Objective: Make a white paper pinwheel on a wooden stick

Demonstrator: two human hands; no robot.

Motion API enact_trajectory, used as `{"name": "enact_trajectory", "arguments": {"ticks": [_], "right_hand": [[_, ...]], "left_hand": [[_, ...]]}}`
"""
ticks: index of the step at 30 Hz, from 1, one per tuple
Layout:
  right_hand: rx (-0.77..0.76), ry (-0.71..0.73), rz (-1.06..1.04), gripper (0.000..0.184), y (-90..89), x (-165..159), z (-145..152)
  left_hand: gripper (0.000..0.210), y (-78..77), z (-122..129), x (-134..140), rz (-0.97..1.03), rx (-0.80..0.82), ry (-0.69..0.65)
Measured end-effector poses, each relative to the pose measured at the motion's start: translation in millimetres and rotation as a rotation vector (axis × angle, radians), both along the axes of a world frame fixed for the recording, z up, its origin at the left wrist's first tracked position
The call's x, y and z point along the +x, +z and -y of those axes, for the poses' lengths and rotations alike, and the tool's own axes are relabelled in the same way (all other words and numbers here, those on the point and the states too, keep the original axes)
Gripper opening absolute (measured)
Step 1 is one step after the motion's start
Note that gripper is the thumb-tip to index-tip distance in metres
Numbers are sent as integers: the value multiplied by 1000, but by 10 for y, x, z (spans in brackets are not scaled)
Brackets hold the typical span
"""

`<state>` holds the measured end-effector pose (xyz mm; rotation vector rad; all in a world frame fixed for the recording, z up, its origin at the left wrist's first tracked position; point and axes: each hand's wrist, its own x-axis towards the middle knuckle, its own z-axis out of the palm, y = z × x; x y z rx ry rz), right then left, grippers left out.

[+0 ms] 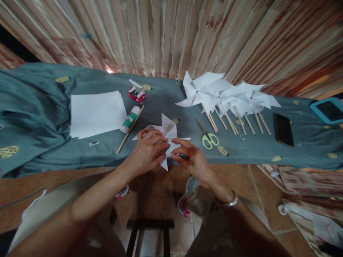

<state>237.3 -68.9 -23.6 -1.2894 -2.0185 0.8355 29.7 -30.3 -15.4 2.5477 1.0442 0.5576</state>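
Note:
A white paper pinwheel head point(168, 127) lies near the front edge of the cloth-covered table, its pointed blades spread out. My left hand point(151, 148) presses over its left side, with fingers bent and closed on the paper near the centre. From the right, my right hand point(189, 155) has thumb and fingers curled at the paper by the middle. Both hands hide part of the centre. Left of the pinwheel head lies a wooden stick point(130, 129), leaning against a glue stick point(130, 119). Green-handled scissors point(209, 140) rest to the right of my right hand.
A stack of white paper point(97, 113) lies at the left. Behind the glue stick stands an open red box point(136, 94) of small metal pieces. Several finished pinwheels point(197, 93) with sticks lie back right. A black phone point(283, 130) and a blue-cased device point(329, 110) lie far right.

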Motion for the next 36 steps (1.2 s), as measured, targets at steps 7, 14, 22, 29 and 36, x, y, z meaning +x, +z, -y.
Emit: {"name": "enact_trajectory", "arguments": {"ticks": [7,14,22,29,36], "right_hand": [[43,-134,-86,7,-79,-68,-26],[22,-190,-79,10,-29,-139,-51],[-96,-323,-71,14,-33,-180,-82],[-163,-389,-82,20,3,-218,-136],[-206,-411,-79,22,34,-231,-181]], "left_hand": [[30,70,-92,-110,16,23,113],[30,78,-94,-120,15,-34,112],[32,65,-127,-128,52,-41,161],[31,55,-140,-144,42,-36,172],[32,40,-129,-143,42,-7,192]]}}
